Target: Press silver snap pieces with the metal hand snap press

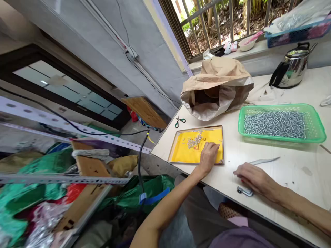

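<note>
A shallow tray with a yellow lining lies near the table's edge. Small silver metal pins are heaped in it, and others lie along its sides. My left hand reaches over the tray's right part, fingertips drawn together near the yellow surface; whatever is between them is too small to name. On the tabletop to the right, my right hand has its fingers curled, with a bit of red showing under them. A thin pointed silver strip extends beyond that hand. Close to its wrist lies a small metal piece.
A green plastic basket full of similar pins stands behind my right hand. Green-handled scissors lie behind the tray. Farther back are an open brown paper sack and a steel kettle. Bags and a perforated metal frame crowd the left.
</note>
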`<state>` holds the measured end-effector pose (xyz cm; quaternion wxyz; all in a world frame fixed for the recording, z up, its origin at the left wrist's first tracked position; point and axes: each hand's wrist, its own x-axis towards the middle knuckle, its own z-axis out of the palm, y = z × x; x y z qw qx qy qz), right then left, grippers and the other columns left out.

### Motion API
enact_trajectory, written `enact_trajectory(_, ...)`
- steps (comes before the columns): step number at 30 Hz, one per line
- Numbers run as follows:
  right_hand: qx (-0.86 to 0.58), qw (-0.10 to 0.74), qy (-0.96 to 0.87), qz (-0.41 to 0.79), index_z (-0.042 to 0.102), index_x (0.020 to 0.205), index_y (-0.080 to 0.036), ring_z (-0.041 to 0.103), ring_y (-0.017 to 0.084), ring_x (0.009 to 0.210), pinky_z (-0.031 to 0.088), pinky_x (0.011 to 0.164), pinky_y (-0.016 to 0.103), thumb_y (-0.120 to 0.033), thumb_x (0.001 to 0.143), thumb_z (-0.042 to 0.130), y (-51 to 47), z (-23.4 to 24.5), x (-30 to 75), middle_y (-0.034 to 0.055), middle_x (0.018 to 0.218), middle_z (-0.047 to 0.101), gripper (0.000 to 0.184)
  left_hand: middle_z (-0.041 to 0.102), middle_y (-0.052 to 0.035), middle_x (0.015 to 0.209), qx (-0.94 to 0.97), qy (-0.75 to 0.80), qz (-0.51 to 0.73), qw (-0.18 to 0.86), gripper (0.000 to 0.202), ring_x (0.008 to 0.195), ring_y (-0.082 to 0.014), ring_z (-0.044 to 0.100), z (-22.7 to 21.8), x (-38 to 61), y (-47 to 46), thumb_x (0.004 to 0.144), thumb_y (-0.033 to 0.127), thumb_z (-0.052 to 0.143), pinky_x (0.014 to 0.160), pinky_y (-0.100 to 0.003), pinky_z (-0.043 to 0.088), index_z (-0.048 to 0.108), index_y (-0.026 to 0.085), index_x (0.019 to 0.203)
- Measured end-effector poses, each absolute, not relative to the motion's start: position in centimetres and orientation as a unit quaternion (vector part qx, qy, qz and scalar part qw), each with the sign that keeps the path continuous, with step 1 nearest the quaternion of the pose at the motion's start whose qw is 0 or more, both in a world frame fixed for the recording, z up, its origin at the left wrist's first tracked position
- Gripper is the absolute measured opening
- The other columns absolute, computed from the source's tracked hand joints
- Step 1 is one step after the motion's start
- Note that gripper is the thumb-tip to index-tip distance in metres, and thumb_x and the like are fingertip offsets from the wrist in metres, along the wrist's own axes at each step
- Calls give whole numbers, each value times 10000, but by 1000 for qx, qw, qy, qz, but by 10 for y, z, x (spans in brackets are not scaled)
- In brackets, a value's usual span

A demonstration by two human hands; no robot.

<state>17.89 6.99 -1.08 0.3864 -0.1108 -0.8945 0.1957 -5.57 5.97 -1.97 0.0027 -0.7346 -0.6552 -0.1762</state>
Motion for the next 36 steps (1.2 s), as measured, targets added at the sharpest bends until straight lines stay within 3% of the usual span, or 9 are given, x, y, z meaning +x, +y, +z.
enact_trajectory(3, -218, 465, -851, 113, 553, 1147, -246, 638, 163, 840, 528, 741, 297, -124, 946, 483, 102, 22, 196, 30, 915, 675, 245, 643, -70, 1007, -749, -656, -95, -19, 210, 943, -190, 547, -31, -65, 96, 937, 127, 496, 807, -301, 501, 674, 179, 1038)
enact_trajectory(7, -416, 361, -834, -31, 637, 1101, -232, 640, 261, 922, 543, 731, 406, -262, 966, 455, 150, 53, 228, 103, 1026, 665, 229, 620, -74, 941, -775, -628, -52, -43, 174, 951, -205, 517, -42, -68, 116, 933, 129, 502, 803, -308, 476, 671, 167, 946)
enact_trajectory(9, -453, 306, -836, -48, 655, 1103, -190, 640, 275, 921, 545, 674, 394, -303, 976, 413, 154, 56, 241, 142, 1078, 641, 296, 612, -77, 884, -779, -622, -63, -45, 179, 914, -208, 520, -42, -72, 120, 918, 111, 508, 791, -319, 472, 666, 157, 849)
enact_trajectory(14, -367, 220, -891, 150, 656, 913, -209, 638, 154, 729, 518, 625, 263, -282, 1002, 353, 94, 35, 252, 46, 846, 634, 324, 638, -62, 787, -706, -679, -170, -111, 150, 803, -186, 567, -24, -72, 105, 836, 80, 563, 769, -317, 478, 682, 145, 771)
enact_trajectory(18, -358, 146, -893, 229, 620, 940, -224, 617, 154, 693, 478, 559, 257, -304, 994, 386, 45, 6, 252, 27, 829, 605, 253, 647, -17, 716, -556, -708, -229, -368, 147, 639, -122, 571, -6, -41, 63, 789, 152, 614, 625, -231, 466, 721, 130, 888)
enact_trajectory(22, -375, 110, -895, 215, 588, 910, -209, 596, 157, 690, 454, 567, 259, -225, 988, 383, 28, -18, 251, 31, 833, 588, 220, 606, 6, 622, -406, -684, -192, -574, 231, 520, -83, 501, -3, -3, 26, 703, 261, 725, 500, -193, 410, 713, 89, 857)
enact_trajectory(29, -373, 107, -907, 161, 523, 820, -205, 551, 158, 662, 392, 569, 260, -35, 904, 382, 22, -25, 247, 29, 791, 569, 236, 462, 67, 493, -362, -703, -104, -604, 433, 438, -44, 332, -6, 12, 20, 562, 441, 825, 409, -192, 241, 719, 74, 765)
enact_trajectory(36, -365, 121, -914, 131, 481, 800, -213, 521, 163, 635, 347, 556, 263, 11, 842, 384, 20, -24, 247, 26, 765, 547, 248, 445, 75, 474, -369, -698, -46, -612, 382, 433, -54, 344, -11, 13, 24, 544, 430, 815, 397, -195, 252, 662, 107, 680)
